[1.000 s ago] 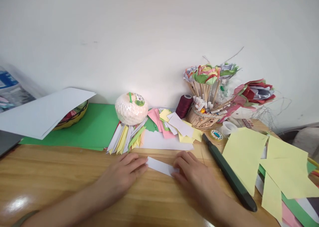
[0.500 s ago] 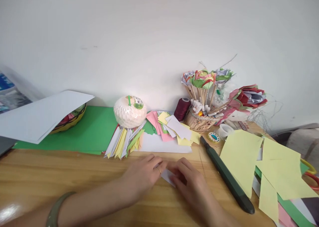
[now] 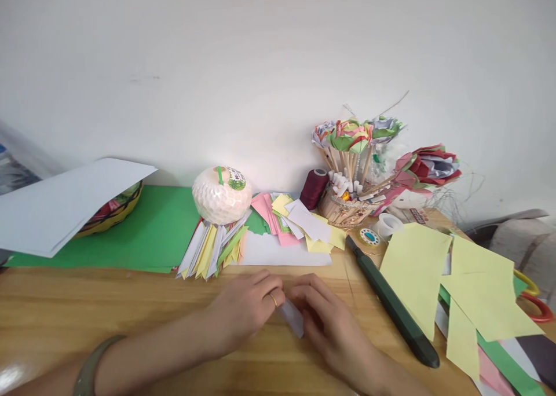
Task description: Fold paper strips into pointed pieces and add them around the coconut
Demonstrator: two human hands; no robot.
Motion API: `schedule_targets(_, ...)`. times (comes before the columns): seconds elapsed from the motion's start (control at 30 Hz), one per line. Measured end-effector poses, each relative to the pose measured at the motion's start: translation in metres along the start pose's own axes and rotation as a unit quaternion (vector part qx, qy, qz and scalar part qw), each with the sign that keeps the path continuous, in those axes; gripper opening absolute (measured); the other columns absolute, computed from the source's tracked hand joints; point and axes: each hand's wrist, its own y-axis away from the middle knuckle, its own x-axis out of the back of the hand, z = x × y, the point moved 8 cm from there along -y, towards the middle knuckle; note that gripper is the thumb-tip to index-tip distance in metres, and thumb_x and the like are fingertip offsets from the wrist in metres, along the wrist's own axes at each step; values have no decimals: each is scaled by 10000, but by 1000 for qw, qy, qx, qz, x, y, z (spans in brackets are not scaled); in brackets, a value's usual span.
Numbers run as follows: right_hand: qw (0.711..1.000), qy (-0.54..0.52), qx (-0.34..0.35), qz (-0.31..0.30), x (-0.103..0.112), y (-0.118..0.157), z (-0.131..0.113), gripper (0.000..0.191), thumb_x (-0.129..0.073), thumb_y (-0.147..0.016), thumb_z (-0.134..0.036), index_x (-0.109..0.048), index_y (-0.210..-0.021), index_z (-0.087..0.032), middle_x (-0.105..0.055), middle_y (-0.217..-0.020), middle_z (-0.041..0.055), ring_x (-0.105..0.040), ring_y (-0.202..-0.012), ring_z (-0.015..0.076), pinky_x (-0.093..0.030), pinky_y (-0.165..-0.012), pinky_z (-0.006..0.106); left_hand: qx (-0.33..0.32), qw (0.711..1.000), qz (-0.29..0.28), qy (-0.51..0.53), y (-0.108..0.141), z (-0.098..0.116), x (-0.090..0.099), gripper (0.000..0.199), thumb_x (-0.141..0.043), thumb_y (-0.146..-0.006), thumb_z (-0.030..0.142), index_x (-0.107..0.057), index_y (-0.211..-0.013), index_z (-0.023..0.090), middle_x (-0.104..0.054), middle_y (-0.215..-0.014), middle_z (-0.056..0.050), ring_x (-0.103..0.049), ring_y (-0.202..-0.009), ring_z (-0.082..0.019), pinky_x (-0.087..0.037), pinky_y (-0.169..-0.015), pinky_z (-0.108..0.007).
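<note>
Between my hands, low over the wooden table, is a small piece of pale lilac-white paper (image 3: 292, 318). My left hand (image 3: 252, 300), with a ring on one finger, is closed on the paper's upper left end. My right hand (image 3: 325, 315) has its fingers curled round the other side, thumb against the paper's right edge; its fingertips are partly hidden. Just beyond my left hand lies a fanned bundle of folded paper strips (image 3: 211, 248) in white, yellow and green. Loose small paper pieces (image 3: 304, 219) in pink, yellow and white lie farther back.
A wrapped white coconut-like ball (image 3: 221, 194) sits on the strips. To the right are a dark green cutter (image 3: 393, 303), yellow paper sheets (image 3: 412, 274), a tape roll (image 3: 369, 237), a maroon thread spool (image 3: 314, 189) and a basket (image 3: 345, 209) of paper flowers. Green sheets (image 3: 160, 228) lie left.
The paper has turned a little steeper and looks narrower between my fingers. My right hand's fingers have shifted slightly. The whole view has drifted, so things appear a bit farther left.
</note>
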Motion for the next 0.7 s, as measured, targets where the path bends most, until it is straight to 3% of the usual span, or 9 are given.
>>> schedule_targets(0.27, 997, -30, -27, -67, -9, 0, 2, 357, -338, -822, -22, -501, -1089, -194, -643, -929, 38, -610, -797, 132, -507, -724, 253, -26, 998, 64, -4, 6, 4, 12, 245, -325, -963, 104, -542, -855, 137, -568, -787, -28, -524, -694, -153, -424, -589, -253)
schedule_targets(0.43, 996, 28, 67, -43, -8, 3, -5, 350, -363, -853, -24, -491, -1128, -198, -639, -996, 51, -608, -873, 138, -508, -738, 247, -36, 994, 104, 5, 1, 0, 27, 338, -296, -987, 127, -550, -765, 143, -566, -736, -7, -507, -669, -129, -427, -585, -244)
schedule_targets(0.53, 985, 114, 129, -17, -10, 3, -7, 269, -412, -888, -52, -526, -1095, -182, -622, -1068, 82, -591, -942, 170, -509, -761, 282, -22, 995, 102, 8, -2, -8, 28, 333, -304, -986, 118, -566, -781, 137, -605, -825, -18, -544, -777, -128, -456, -650, -235)
schedule_targets(0.63, 977, 180, 115, 23, -9, -4, -3, 176, -434, -920, -92, -571, -1007, -159, -623, -1070, 98, -596, -927, 185, -516, -751, 299, -34, 996, 87, -12, 0, -8, 23, 246, -381, -975, 145, -587, -839, 145, -625, -1019, -32, -556, -892, -151, -476, -730, -263)
schedule_targets(0.7, 975, 197, 100, 24, -10, -7, -1, 164, -435, -933, -113, -593, -961, -152, -630, -1047, 96, -595, -910, 186, -516, -750, 306, -34, 996, 78, -35, 3, -7, 19, 202, -423, -968, 169, -596, -864, 153, -630, -1021, -32, -561, -879, -156, -479, -733, -278)
